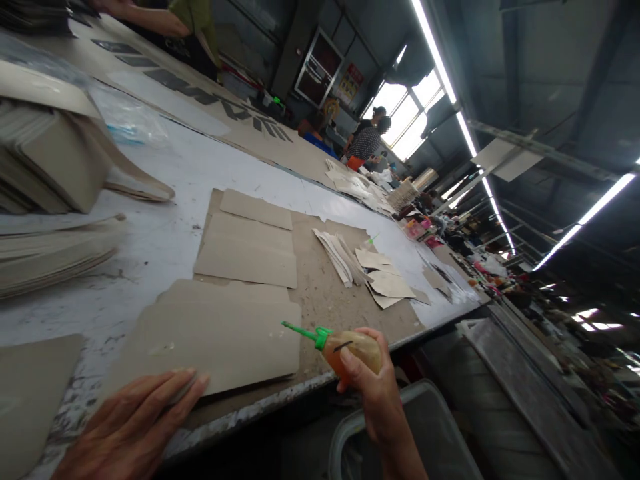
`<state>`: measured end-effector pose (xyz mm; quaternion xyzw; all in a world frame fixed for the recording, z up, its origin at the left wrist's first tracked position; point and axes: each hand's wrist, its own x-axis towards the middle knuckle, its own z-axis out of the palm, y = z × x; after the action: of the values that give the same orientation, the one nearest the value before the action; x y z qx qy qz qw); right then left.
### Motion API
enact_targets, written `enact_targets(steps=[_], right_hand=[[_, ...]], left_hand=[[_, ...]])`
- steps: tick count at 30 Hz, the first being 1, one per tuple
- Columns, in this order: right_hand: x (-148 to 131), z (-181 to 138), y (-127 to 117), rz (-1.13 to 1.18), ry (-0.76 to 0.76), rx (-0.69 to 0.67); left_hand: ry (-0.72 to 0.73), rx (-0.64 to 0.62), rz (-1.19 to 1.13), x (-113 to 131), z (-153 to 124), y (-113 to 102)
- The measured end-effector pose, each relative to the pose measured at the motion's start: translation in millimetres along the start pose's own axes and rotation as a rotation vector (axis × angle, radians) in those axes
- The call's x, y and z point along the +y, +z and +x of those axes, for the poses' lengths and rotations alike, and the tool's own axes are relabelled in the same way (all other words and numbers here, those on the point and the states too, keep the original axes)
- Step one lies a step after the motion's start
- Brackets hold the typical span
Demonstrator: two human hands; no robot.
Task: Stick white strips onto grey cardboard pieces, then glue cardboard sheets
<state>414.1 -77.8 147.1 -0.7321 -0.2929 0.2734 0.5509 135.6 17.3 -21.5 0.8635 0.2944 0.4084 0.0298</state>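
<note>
My right hand [373, 373] is wrapped round a translucent glue bottle [353, 350] with amber liquid inside. Its green nozzle points left, over the right end of a grey-beige cardboard sheet [230, 333]. On that sheet's near left part lies my left hand [145, 413], flat, with its fingers stretched out. A few small glossy spots show on the sheet. Just beyond it, overlapping cardboard pieces [245, 247] are laid out on a brown board [330, 300]. Thin paper strips [340, 257] and cream paper pieces [387, 277] lie on the board's right side.
Stacked card pieces [45, 153] and a curved bundle of sheets [55, 253] stand at the left. Another sheet [35, 393] lies at the lower left. Below the table edge is a plastic bin [440, 427]. People work across and along the table.
</note>
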Motion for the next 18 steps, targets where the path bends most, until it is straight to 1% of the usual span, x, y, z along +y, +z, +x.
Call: enact_targets(steps=[3, 6, 9, 11, 14, 18], right_hand=[[-4, -4, 16, -0.028, -0.007, -0.035], [-8, -6, 44, -0.119, -0.057, -0.096], [-11, -6, 71, -0.182, -0.121, -0.137], [-13, -5, 85, -0.236, -0.170, -0.171], [-14, -1, 99, -0.309, -0.232, -0.233], [-16, 2, 114, -0.336, -0.246, -0.280]], left_hand=[[0.019, 0.011, -0.001, 16, 11, -9], [0.042, -0.014, 0.029, 26, 17, -13], [0.045, -0.012, 0.041, 28, 17, -12], [0.039, -0.003, 0.040, 28, 17, -12], [0.031, 0.002, 0.041, 28, 17, -13], [0.034, 0.004, 0.052, 29, 17, -12]])
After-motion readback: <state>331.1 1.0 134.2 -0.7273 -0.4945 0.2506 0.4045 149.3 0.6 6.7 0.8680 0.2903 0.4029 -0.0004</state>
